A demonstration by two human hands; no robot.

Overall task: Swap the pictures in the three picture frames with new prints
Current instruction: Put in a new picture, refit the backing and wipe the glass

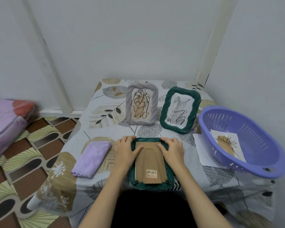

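Note:
A dark green frame [152,185] lies face down at the table's front edge, its brown cardboard back [150,163] with a barcode sticker facing up. My left hand [127,149] rests on its upper left corner, thumb on the cardboard. My right hand [172,149] presses the upper right corner the same way. Behind stand a grey frame [141,106] and a second green frame [179,109], each with a line drawing. A print [227,145] with a brown shape lies in the purple basket [247,165].
A folded lilac cloth [91,156] lies left of the face-down frame. A white sheet [202,150] pokes out from under the basket at the right. The leaf-patterned tablecloth [105,112] covers a small table in a wall corner. A pink bundle [5,119] sits far left.

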